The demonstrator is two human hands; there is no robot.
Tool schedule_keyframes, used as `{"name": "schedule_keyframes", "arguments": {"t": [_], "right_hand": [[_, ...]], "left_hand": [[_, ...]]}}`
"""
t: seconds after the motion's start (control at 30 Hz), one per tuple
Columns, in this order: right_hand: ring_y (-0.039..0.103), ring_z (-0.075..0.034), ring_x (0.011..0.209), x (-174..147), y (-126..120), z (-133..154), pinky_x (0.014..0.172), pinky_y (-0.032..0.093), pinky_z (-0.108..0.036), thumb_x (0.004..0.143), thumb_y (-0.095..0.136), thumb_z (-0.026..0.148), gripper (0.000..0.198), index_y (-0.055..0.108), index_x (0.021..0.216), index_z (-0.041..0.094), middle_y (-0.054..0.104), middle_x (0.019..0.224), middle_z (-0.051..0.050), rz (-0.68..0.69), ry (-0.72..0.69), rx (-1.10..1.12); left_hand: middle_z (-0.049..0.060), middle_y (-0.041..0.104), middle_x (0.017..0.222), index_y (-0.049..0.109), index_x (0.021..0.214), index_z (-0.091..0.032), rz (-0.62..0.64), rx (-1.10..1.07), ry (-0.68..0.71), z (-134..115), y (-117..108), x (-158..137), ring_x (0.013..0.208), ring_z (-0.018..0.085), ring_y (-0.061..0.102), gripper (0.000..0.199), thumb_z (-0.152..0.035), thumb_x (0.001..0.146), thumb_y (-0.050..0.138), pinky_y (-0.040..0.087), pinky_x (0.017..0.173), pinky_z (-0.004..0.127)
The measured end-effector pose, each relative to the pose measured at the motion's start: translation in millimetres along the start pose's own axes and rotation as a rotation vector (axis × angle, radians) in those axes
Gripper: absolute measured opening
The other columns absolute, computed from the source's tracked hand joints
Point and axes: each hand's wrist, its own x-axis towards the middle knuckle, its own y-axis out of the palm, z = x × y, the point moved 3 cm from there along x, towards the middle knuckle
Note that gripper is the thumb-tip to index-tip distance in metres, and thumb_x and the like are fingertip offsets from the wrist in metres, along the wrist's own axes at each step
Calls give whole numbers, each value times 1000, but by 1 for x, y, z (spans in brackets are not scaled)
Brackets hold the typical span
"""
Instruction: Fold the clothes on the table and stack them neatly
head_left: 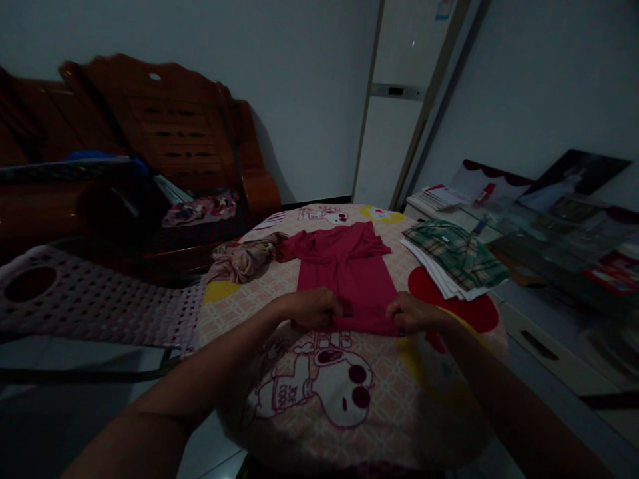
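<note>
A dark pink shirt (pixel 352 266) lies spread over the middle of the round table, its upper part and sleeves rumpled at the far side. My left hand (pixel 314 307) grips the near left corner of its hem, fingers curled into the cloth. At the near right corner, my right hand (pixel 410 313) pinches the hem in the same way. The near edge of the shirt runs fairly straight between both hands. To the left of the shirt sits a crumpled patterned garment (pixel 244 258), touching its left sleeve.
A folded green plaid garment (pixel 454 253) rests on white cloth (pixel 434 269) at the table's right. The printed tablecloth (pixel 279 399) covers the table. A woven chair (pixel 110 299) and wooden sofa (pixel 170 126) stand left. A glass-topped cabinet (pixel 539 332) flanks the right side.
</note>
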Motion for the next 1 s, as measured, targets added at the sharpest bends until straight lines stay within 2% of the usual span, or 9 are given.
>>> {"name": "schedule_keyframes", "arguments": {"t": [0.13, 0.23, 0.33, 0.43, 0.53, 0.63, 0.7, 0.87, 1.0], "right_hand": [[51, -9, 46, -13, 20, -3, 45, 36, -18, 63, 50, 19, 18, 65, 72, 15, 59, 57, 2, 258, 158, 133], [57, -11, 50, -5, 14, -2, 47, 42, -20, 68, 57, 26, 24, 70, 84, 14, 67, 65, -1, 287, 118, 284], [59, -12, 51, 19, -15, -8, 48, 45, -21, 76, 61, 37, 27, 70, 86, 14, 67, 65, -3, -62, 53, 362], [60, -13, 53, 52, -50, -23, 51, 47, -23, 80, 58, 42, 29, 69, 80, 15, 68, 66, -4, -510, 20, 343], [62, -15, 56, 86, -84, -42, 55, 50, -26, 81, 55, 37, 26, 70, 79, 15, 70, 68, -5, -837, 43, 259], [67, -19, 70, 117, -115, -56, 67, 52, -28, 80, 54, 28, 24, 74, 80, 16, 74, 74, -6, -1006, 108, 73], [69, -21, 81, 136, -130, -62, 75, 52, -29, 80, 52, 22, 26, 76, 84, 15, 77, 83, -7, -1018, 198, -48], [68, -24, 102, 173, -149, -72, 88, 48, -29, 89, 45, 20, 36, 78, 99, 10, 76, 103, -17, -903, 486, -280], [67, -28, 106, 196, -149, -79, 85, 49, -32, 94, 49, 38, 42, 75, 108, 8, 73, 111, -22, -780, 645, -340]], "left_hand": [[2, 72, 74, 75, 87, -16, 278, -363, 84, -6, 15, 4, 65, 13, 61, 17, -10, 79, 61, 46, 60, 20], [4, 74, 80, 75, 102, -16, 247, -534, -15, 17, 2, 8, 68, 14, 66, 22, -29, 88, 63, 48, 61, 20], [6, 74, 78, 75, 87, -13, -198, -344, -202, 67, -38, 14, 70, 14, 66, 27, -34, 91, 57, 48, 66, 21], [8, 76, 82, 76, 86, -13, -735, -11, -619, 125, -78, 8, 79, 19, 68, 26, -25, 90, 53, 49, 73, 26], [11, 78, 99, 78, 96, -14, -943, 148, -876, 165, -95, 6, 95, 23, 70, 28, -22, 88, 52, 49, 86, 30], [10, 78, 105, 80, 100, -17, -929, 176, -957, 190, -95, 11, 103, 24, 69, 31, -21, 87, 52, 49, 91, 29], [10, 78, 104, 80, 100, -17, -893, 169, -996, 201, -94, 13, 103, 24, 69, 30, -21, 86, 54, 49, 89, 29], [8, 79, 97, 81, 99, -19, -699, 84, -1020, 218, -92, 15, 91, 21, 70, 25, -26, 81, 65, 49, 78, 25], [6, 78, 92, 80, 97, -20, -594, 126, -1064, 223, -89, 12, 87, 21, 68, 25, -29, 76, 70, 48, 75, 25]]}}
